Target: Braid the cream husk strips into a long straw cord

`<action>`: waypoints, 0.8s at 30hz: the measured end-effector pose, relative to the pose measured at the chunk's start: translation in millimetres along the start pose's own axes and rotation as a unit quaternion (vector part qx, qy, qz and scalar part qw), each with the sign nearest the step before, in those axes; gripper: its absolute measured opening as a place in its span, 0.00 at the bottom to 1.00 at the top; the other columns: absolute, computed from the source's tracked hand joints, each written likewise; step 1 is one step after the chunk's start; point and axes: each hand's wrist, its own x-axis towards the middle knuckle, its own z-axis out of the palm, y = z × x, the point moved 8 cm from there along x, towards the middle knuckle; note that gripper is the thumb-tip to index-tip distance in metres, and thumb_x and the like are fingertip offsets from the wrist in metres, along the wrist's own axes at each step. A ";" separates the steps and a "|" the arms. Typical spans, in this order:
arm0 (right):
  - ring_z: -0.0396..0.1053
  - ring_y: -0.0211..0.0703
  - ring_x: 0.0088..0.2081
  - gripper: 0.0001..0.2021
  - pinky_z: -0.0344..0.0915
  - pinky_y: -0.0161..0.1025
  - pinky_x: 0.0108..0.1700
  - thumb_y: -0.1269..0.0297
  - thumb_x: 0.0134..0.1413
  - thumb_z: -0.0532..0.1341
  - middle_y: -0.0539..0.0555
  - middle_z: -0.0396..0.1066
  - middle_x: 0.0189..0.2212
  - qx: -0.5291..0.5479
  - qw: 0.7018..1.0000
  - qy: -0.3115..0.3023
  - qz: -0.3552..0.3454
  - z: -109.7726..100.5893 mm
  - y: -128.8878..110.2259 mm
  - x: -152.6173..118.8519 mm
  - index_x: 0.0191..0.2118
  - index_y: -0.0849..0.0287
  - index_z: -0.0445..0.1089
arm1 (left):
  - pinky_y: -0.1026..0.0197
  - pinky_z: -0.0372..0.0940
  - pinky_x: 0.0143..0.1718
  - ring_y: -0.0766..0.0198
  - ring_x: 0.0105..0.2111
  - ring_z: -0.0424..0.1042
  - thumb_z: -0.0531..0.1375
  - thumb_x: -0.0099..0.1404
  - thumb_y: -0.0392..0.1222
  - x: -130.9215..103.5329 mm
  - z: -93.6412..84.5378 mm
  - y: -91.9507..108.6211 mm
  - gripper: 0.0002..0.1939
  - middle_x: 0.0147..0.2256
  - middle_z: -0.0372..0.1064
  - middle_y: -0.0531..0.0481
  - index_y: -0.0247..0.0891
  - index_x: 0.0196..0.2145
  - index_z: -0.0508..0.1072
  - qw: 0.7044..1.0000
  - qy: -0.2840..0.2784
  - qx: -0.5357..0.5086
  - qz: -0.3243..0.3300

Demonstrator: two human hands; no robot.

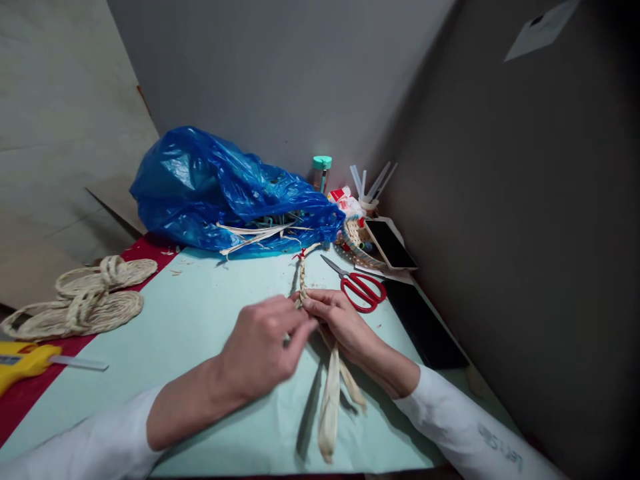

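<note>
We have our right hand point(345, 321) pinched, thumb against fingers, on the lower end of the braid point(302, 275), which runs away from the grip to a red tie point(301, 254) at its far end. Our left hand point(263, 341) is at the same spot, fingers curled, but blur and overlap mean we cannot tell whether it holds a strand. Loose strips point(329, 407) hang from beneath the grip toward us. To plait well, we judge, we should pinch right at the last crossing, pull each strand snug with equal tension, and lay the husks flat so they don't split. We'd also spread the strips apart below the grip to avoid tangles. The scissors point(367, 292) lie just beyond the right hand, apart from the braid.
</note>
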 end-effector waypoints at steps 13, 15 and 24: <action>0.58 0.35 0.24 0.12 0.49 0.34 0.28 0.70 0.58 0.47 0.50 0.64 0.22 -0.347 0.934 0.013 -0.086 1.5 -17.5 -5.5 0.26 0.60 0.61 | 0.69 0.36 0.15 0.76 0.13 0.42 0.57 0.59 0.42 3.3 56.1 -59.1 0.09 0.18 0.51 0.61 0.36 0.36 0.67 0.787 -0.137 -0.515 -0.310; 0.58 0.37 0.23 0.10 0.48 0.35 0.28 0.70 0.59 0.46 0.51 0.65 0.22 -0.482 0.870 0.042 -0.096 3.9 -21.2 -9.3 0.29 0.60 0.61 | 0.67 0.36 0.15 0.76 0.13 0.43 0.58 0.57 0.43 0.4 55.3 -64.1 0.07 0.16 0.49 0.61 0.35 0.30 0.68 0.807 -0.127 -0.477 -0.324; 0.70 0.47 0.27 0.09 0.47 0.37 0.28 0.74 0.56 0.50 0.59 0.72 0.25 -0.777 0.627 0.053 -0.033 19.1 -24.0 -17.3 0.43 0.63 0.59 | 0.65 0.43 0.19 0.73 0.16 0.50 0.56 0.55 0.42 -1.7 47.4 -69.7 0.15 0.14 0.54 0.57 0.36 0.14 0.62 0.906 -0.028 -0.319 -0.278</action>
